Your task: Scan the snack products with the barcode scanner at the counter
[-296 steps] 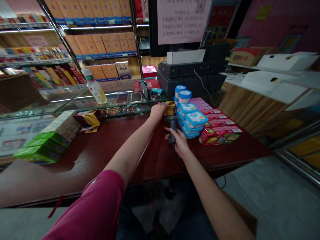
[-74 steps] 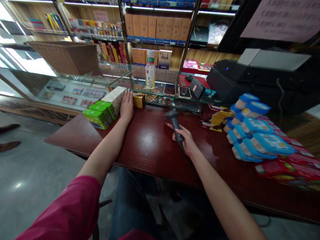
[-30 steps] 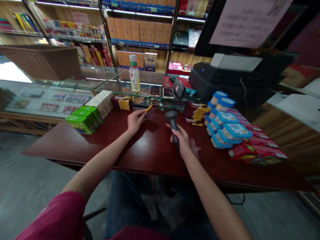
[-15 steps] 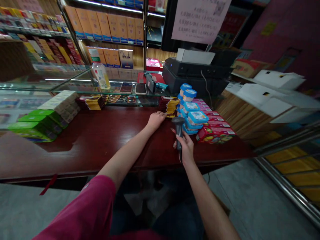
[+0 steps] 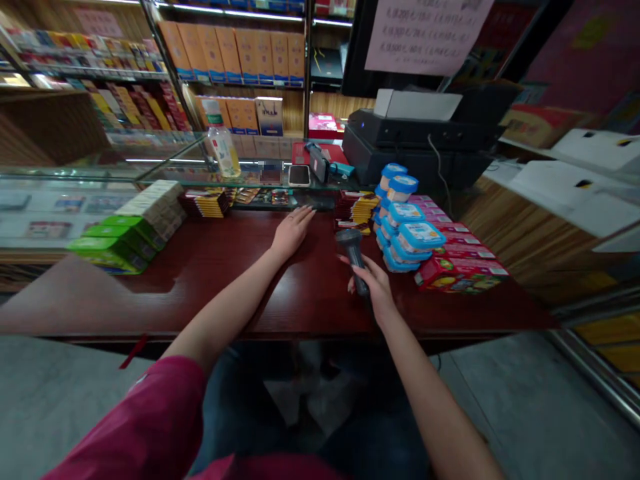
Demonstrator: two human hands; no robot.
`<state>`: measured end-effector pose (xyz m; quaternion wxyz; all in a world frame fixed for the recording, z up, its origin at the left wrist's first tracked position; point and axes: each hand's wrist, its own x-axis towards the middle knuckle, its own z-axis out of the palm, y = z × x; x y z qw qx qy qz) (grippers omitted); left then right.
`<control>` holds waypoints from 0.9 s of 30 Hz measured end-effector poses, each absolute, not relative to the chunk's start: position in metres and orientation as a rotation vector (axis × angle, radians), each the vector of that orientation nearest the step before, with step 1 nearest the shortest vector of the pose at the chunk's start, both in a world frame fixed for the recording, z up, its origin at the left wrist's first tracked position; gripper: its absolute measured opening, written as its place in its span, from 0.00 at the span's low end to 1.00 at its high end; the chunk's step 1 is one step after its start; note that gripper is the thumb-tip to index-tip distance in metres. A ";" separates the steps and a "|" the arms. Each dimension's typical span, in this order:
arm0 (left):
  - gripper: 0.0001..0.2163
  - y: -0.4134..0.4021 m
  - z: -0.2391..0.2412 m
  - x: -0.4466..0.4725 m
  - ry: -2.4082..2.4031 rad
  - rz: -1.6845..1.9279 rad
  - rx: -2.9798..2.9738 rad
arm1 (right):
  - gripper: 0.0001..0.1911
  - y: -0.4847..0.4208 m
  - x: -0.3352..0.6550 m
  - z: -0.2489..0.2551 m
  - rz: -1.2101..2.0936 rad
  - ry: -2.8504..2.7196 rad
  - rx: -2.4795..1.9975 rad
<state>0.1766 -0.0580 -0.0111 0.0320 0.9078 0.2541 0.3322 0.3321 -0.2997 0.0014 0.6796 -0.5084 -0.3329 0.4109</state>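
My right hand (image 5: pixel 371 283) is wrapped round the handle of a dark grey barcode scanner (image 5: pixel 353 250), its head pointing away from me above the dark red tabletop (image 5: pixel 300 300). My left hand (image 5: pixel 293 232) lies palm down near the back of the tabletop, fingers stretched out, with nothing in it. To the right of that hand stands a stack of brown and yellow packets (image 5: pixel 356 210). Beyond the scanner, blue-lidded tubs (image 5: pixel 413 233) are piled up, and red and pink boxes (image 5: pixel 463 270) line up beside them.
On the left sit green boxes (image 5: pixel 117 243), white boxes (image 5: pixel 160 207) and another packet stack (image 5: pixel 205 203). A bottle (image 5: pixel 223 150) and a white-rimmed phone (image 5: pixel 299 176) rest on the glass counter behind. Black machines (image 5: pixel 400 147) stand at the back right.
My left hand has moved left, away from the right-hand packet stack. The scanner, still in my right hand, has shifted a little away from the tubs. The view has turned slightly left.
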 end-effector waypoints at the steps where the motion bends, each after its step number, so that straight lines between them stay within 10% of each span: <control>1: 0.27 -0.048 -0.009 0.151 0.848 1.062 2.794 | 0.28 -0.293 0.328 0.003 0.948 -0.765 -1.140; 10: 0.30 0.022 0.003 -0.038 1.482 1.266 2.631 | 0.19 -0.195 0.247 0.004 1.245 -0.835 -0.947; 27: 0.15 0.027 0.010 -0.053 1.427 1.519 2.211 | 0.28 -0.166 0.207 0.003 1.384 -1.023 -0.894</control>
